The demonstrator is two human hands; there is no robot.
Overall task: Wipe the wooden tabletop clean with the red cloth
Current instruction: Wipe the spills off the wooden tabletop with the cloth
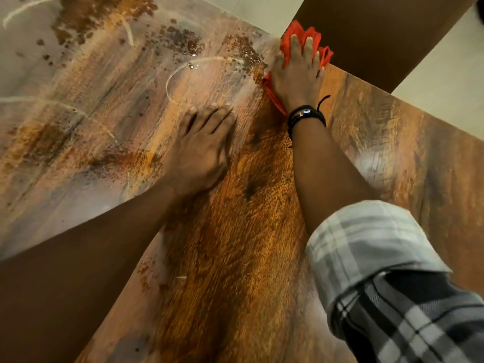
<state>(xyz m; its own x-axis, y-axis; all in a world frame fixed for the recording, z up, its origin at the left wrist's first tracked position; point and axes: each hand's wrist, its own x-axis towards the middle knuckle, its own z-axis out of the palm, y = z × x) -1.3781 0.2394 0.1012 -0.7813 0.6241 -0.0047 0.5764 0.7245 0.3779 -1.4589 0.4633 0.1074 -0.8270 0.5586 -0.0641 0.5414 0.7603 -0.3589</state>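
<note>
One red cloth (303, 31) is seen bunched at the far edge of the wooden surface (235, 258), partly hanging past that edge. It is pressed down by the right hand (296, 79), whose fingers are laid straight and spread over the fabric; red folds show above the fingertips, to the right of them, and along the left side of the palm down to the wrist.

Two hands are counted in all. The left hand (201, 150) is laid flat and empty on the bare wood, fingers extended and held together, just beside the right wrist and nearer than the cloth.

Black bands (305, 115) are worn on the right wrist; their number cannot be told. One rolled-up plaid sleeve (379, 258) covers the right upper forearm, while the left forearm is bare.

On the surface to the left of the cloth, one pale ring-shaped mark (168, 85) is visible, with several patches of brown speckled stain (180, 35) beyond and around it. A greyish film covers the left part of the wood, whereas the grain between the two arms appears deep orange-brown.

Beyond the far edge, a dark brown panel (379, 35) and a light floor (445, 82) are seen.
</note>
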